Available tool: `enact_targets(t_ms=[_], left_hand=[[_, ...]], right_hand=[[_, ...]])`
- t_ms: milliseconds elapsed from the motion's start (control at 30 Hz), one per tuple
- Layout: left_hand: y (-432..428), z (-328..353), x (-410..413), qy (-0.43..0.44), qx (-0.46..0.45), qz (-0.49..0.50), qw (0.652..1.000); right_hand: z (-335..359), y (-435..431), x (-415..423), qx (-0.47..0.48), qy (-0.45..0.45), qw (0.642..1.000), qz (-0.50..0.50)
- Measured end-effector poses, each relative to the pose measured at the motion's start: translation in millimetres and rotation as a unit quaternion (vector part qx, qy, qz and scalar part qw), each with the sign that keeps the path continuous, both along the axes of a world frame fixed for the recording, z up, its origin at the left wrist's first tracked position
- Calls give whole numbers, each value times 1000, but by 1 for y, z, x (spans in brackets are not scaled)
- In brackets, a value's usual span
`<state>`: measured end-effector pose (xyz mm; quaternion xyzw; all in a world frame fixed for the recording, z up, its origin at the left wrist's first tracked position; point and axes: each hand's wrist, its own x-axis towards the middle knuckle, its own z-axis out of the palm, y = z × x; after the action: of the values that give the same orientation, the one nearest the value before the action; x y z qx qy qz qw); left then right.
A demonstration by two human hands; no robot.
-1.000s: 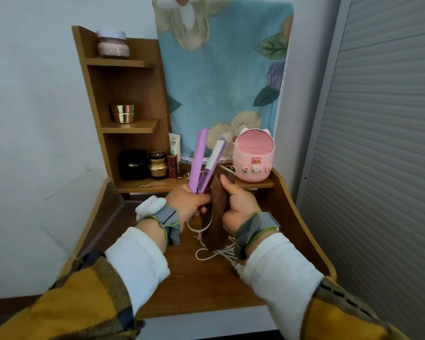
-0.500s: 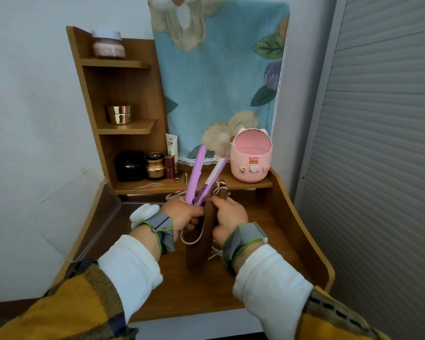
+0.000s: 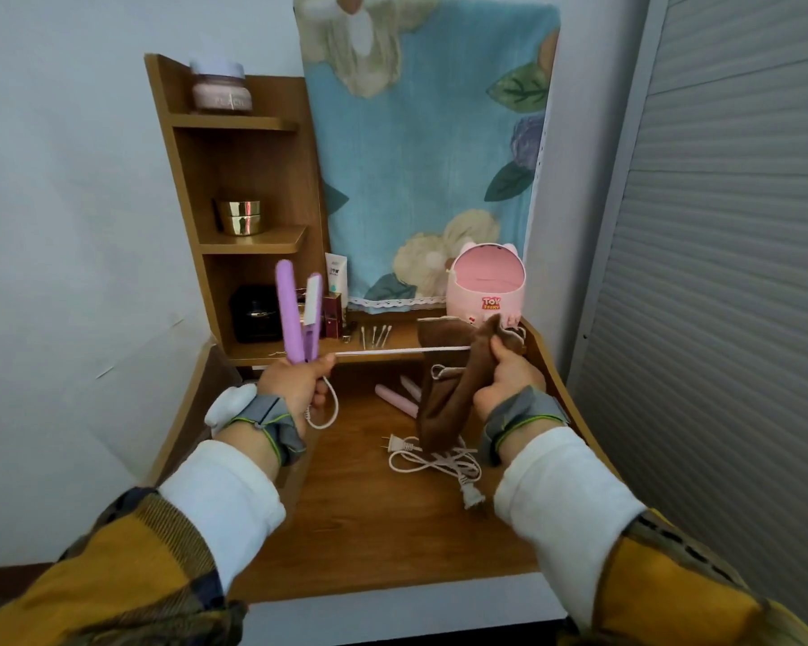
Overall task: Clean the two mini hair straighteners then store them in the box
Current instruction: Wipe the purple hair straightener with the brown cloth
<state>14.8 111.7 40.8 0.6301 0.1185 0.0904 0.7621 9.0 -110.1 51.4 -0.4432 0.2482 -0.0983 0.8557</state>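
Wooden worktop (image 3: 346, 529) against a pale wall, shelf unit (image 3: 248, 179) at rear left, floral cloth (image 3: 421, 132) hanging behind, grey shutter at right. Pink box (image 3: 486, 291), open-topped, on the rear ledge at right, beside cotton swabs (image 3: 374, 337).

Purple straightener (image 3: 299, 319): upright, plates spread in a narrow V, white inner plate showing on the right arm. Held at its base, above the worktop's left side. White cord (image 3: 393, 351) drawn taut and level from its base across to the brown cloth (image 3: 449, 389); short loop hanging below the left hand.

Pink straightener (image 3: 395, 400): flat on the worktop at centre, partly hidden behind the cloth. Its cord (image 3: 435, 463) lying coiled nearer the viewer, with two plugs visible close by.

Left hand (image 3: 295, 384): raised, fingers closed round the purple straightener's base, wrist strapped.

Right hand (image 3: 509, 375): raised at similar height, well apart from the left, fingers pinched on the cloth with the taut cord running into it; cloth draping down to the worktop. Wrist strapped likewise.
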Motion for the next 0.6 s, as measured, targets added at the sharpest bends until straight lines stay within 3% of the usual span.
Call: enact_targets(t_ms=[100,233,367,433,533,600], left_hand=[[0,-1,-1,9,38,-5,999],[-19,6,-18,33,140,-59,988],[-37,12,-23,-31,46,8,998],[-43,15,-26,-42,5,-44,998],[-56,13,-32,-38,28,-118,992],[-65,8,-32,-27,57,-88,994]], right_hand=[[4,-4,-3,2,-8,1000,-4],[7,14,-7,-27,-59,995,71],[5,25,-13,-20,-88,994,58],[7,24,-17,12,-108,993,49],[6,37,-25,39,-116,987,100],[3,48,-29,22,-128,984,125]])
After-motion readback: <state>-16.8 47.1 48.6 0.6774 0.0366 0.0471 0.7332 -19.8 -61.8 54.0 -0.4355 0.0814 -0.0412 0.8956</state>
